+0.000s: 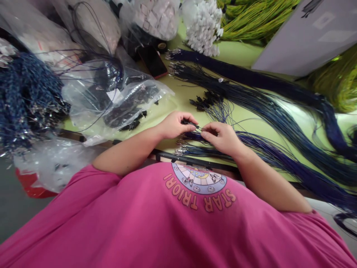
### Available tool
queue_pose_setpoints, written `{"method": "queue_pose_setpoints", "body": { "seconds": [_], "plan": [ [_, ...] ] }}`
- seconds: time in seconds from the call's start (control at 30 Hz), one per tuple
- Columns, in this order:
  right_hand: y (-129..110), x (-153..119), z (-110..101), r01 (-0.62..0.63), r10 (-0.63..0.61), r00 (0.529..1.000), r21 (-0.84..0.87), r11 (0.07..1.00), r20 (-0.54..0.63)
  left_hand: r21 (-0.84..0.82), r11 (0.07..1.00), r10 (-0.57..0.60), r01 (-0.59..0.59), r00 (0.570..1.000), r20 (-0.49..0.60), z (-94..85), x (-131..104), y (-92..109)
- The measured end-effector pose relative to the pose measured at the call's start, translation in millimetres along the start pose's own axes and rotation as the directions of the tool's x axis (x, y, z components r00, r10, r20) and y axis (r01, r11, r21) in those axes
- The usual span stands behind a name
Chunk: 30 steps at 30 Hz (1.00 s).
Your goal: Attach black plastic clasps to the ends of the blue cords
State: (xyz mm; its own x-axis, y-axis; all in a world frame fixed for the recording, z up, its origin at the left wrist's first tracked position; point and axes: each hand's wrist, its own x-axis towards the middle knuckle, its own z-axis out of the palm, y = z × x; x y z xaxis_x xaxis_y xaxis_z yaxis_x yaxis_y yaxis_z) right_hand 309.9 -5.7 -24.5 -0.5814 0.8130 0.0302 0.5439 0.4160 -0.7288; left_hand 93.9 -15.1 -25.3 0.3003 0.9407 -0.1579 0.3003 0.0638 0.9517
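My left hand (178, 124) is closed on a small black connector (185, 122), thumb and forefinger pinching it. Just to the right, my right hand (220, 136) pinches thin wires (199, 128) that run to the connector's end. Both hands hover close together over the front of the table. Below them lies a bundle of dark blue wires (256, 143), its bare metal terminals (181, 147) near the table edge. Behind my right hand sits a pile of black connectors (206, 100) with thin wires attached.
Two long dark wire bundles (251, 91) stretch across the green table (240, 54). A clear plastic bag (111, 100) with black parts lies left, near a phone (153, 61). White connectors (203, 28), yellow-green wires (253, 18) and a grey panel (309, 37) stand at the back; blue wires (28, 96) hang far left.
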Motion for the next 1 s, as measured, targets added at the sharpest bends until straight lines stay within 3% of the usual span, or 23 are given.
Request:
{"method": "queue_pose_setpoints", "body": {
  "seconds": [0.13,0.23,0.3,0.4,0.47,0.57,0.67,0.7,0.77,0.83,0.9,1.0],
  "plan": [
    [5.8,-1.3,-13.8,0.116,-0.114,0.993,-0.109,0.987,0.019,-0.004,1.0,-0.016,0.016,0.997,-0.075,-4.5,0.0,4.2],
    [10.2,-0.7,-28.3,-0.087,0.102,0.985,0.112,0.99,-0.138,-0.126,0.991,-0.045,0.037,0.997,-0.059,-4.3,1.4,4.2],
    [16.8,2.8,-36.3,-0.197,0.315,0.918,0.414,0.889,-0.24,-0.223,0.971,-0.101,0.091,0.994,-0.031,-2.8,2.6,2.9],
    [31.5,11.4,-39.7,-0.182,0.541,0.79,0.733,0.656,-0.288,-0.3,0.944,-0.148,0.135,0.989,-0.021,-1.1,3.6,1.9],
    [39.8,16.0,-35.9,-0.167,0.582,0.764,0.787,0.594,-0.277,-0.321,0.938,-0.15,0.132,0.988,-0.032,-1.8,3.3,2.9],
    [41.0,15.3,-27.1,-0.105,0.496,0.781,0.703,0.703,-0.379,-0.32,0.941,-0.127,0.107,0.991,-0.044,-5.5,2.2,5.6],
    [27.1,4.7,-19.1,-0.019,0.216,0.843,0.374,0.927,-0.493,-0.308,0.95,-0.073,0.048,0.995,-0.07,-9.1,1.6,6.0],
    [20.6,0.2,-16.2,0.012,0.097,0.894,0.239,0.971,-0.438,-0.308,0.951,-0.053,0.026,0.995,-0.08,-9.9,1.8,5.3],
    [7.6,-8.2,-8.9,0.151,-0.146,0.977,0.02,0.988,-0.157,-0.297,0.955,-0.013,-0.018,0.995,-0.101,-10.5,2.5,2.9],
    [-2.6,-13.5,0.2,0.286,-0.266,0.954,-0.16,0.945,0.138,-0.273,0.96,0.025,-0.061,0.991,-0.133,-10.5,3.6,0.6],
    [-9.0,-15.3,9.3,0.326,-0.225,0.925,-0.338,0.883,0.306,-0.244,0.966,0.042,-0.089,0.981,-0.191,-10.1,4.5,-0.9],
    [-12.7,-14.4,19.1,0.3,-0.112,0.922,-0.501,0.812,0.371,-0.233,0.97,0.019,-0.072,0.975,-0.222,-9.3,4.5,-1.6]
  ]
}}
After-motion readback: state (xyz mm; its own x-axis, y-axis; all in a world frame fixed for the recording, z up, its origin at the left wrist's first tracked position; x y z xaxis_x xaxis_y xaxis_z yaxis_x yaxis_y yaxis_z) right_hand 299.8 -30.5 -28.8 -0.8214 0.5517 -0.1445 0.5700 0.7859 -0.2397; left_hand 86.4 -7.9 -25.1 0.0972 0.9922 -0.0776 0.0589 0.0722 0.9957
